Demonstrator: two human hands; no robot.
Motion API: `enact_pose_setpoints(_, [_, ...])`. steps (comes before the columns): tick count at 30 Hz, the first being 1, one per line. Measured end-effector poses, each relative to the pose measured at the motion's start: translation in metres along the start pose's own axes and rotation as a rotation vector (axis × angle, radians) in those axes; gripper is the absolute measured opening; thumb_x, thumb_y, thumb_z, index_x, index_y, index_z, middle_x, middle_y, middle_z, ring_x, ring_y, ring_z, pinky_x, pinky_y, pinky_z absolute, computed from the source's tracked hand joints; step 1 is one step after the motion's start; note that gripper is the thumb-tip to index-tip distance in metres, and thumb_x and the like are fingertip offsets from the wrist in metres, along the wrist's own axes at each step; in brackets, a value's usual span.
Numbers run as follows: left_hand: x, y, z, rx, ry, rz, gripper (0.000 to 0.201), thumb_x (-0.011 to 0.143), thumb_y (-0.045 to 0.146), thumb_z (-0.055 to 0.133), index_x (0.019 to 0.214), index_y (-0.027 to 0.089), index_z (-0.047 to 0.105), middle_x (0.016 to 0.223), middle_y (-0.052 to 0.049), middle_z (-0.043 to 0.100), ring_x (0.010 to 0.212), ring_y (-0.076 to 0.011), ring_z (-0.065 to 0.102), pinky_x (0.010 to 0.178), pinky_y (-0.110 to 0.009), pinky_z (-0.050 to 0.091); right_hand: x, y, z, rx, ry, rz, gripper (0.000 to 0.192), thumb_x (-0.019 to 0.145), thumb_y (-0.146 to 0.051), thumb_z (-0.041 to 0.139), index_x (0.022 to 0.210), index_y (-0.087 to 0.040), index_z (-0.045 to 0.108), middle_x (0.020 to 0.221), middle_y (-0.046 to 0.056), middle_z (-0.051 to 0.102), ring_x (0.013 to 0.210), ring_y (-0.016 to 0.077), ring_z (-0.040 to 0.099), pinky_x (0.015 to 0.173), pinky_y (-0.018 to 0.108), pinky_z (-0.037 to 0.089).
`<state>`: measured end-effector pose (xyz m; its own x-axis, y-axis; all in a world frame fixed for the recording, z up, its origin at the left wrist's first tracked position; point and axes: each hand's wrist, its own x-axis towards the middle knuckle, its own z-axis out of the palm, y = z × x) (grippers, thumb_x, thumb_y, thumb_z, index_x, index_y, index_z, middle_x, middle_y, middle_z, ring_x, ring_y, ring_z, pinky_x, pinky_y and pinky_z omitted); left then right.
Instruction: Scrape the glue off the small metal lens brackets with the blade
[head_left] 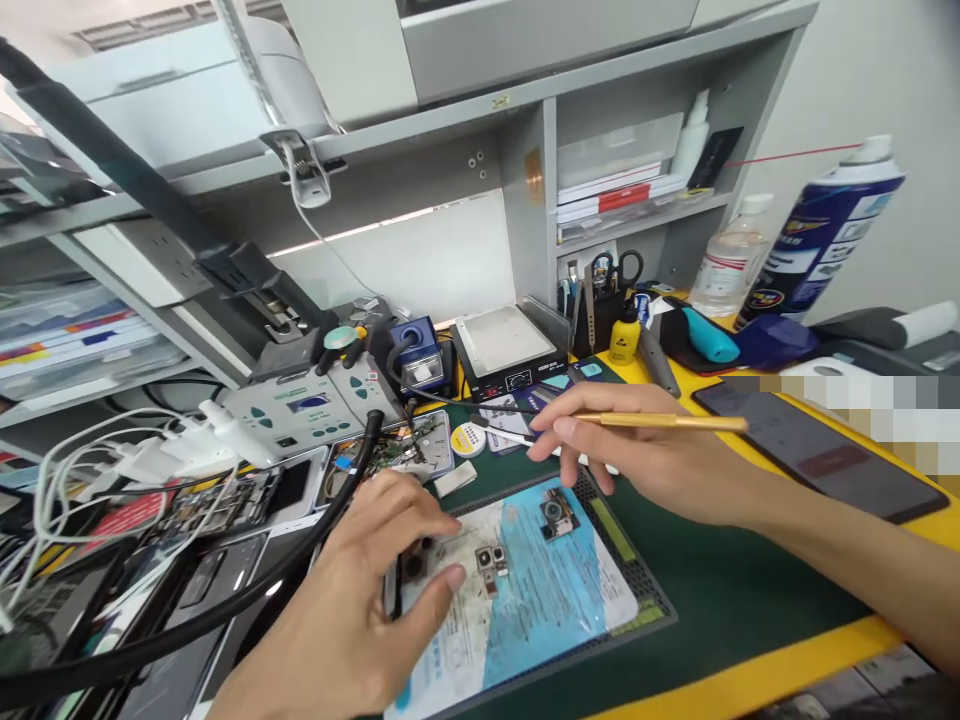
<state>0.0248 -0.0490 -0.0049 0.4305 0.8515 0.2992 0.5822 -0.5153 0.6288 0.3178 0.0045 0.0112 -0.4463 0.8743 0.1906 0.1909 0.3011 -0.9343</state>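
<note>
My left hand [352, 590] hovers over the left part of a blue and white card [555, 600], its thumb and index finger apart with nothing between them. Just right of the thumb lies a small dual-lens phone camera module [491, 562]. A larger camera module [559, 512] rests near the card's upper right, and a dark round part [415, 562] is partly hidden behind my left fingers. Above the card, my right hand [622, 440] holds a slim gold pen-shaped tool [675, 422]; its working tip is hard to make out. Below that hand, a white stick with a dark tip [510, 432] points left.
A black cable [352, 480] arcs across the left side near my left hand. Phone parts [217, 510] and white chargers [187, 445] crowd the left. A heating plate [510, 350] stands behind, a spray can [825, 235] at right, and a dark tablet [817, 450] below it.
</note>
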Motion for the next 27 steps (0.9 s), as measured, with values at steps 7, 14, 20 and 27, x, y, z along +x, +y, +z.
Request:
enact_pose_setpoints(7, [-0.002,0.004,0.012,0.394,-0.057,0.240,0.021,0.090,0.020,0.067,0.110,0.025,0.065,0.104,-0.005,0.067,0.102,-0.0249,0.058,0.086,-0.037,0.057,-0.010,-0.005,-0.016,-0.539,-0.315,-0.237,0.029,0.097,-0.030,0.070,0.122,-0.014,0.067,0.107,0.007,0.072,0.091,0.0189,0.066,0.076,0.028,0.047])
enact_pose_setpoints(14, [0.000,-0.002,0.021,0.465,-0.010,0.342,0.018,0.090,0.020,0.067,0.108,0.024,0.065,0.097,-0.004,0.067,0.099,-0.0259,0.057,0.083,-0.039,0.056,-0.012,0.007,-0.010,-0.598,-0.367,-0.209,0.030,0.100,-0.028,0.066,0.127,-0.015,0.064,0.121,0.009,0.069,0.110,0.0226,0.065,0.092,0.031,0.046])
enact_pose_setpoints(20, [-0.003,-0.009,0.022,0.478,0.009,0.363,0.017,0.092,0.020,0.066,0.108,0.024,0.063,0.099,-0.003,0.067,0.101,-0.0260,0.057,0.088,-0.041,0.052,-0.014,0.012,-0.006,-0.576,-0.371,-0.232,0.027,0.097,-0.022,0.065,0.123,-0.016,0.065,0.116,0.007,0.069,0.107,0.0218,0.064,0.092,0.031,0.047])
enact_pose_setpoints(27, [-0.002,-0.013,0.023,0.466,-0.005,0.362,0.022,0.090,0.016,0.068,0.109,0.022,0.060,0.099,-0.003,0.064,0.104,-0.0248,0.054,0.093,-0.040,0.048,-0.014,0.010,-0.003,-0.551,-0.367,-0.218,0.031,0.095,-0.018,0.063,0.125,-0.014,0.063,0.113,0.008,0.069,0.103,0.0209,0.064,0.091,0.031,0.048])
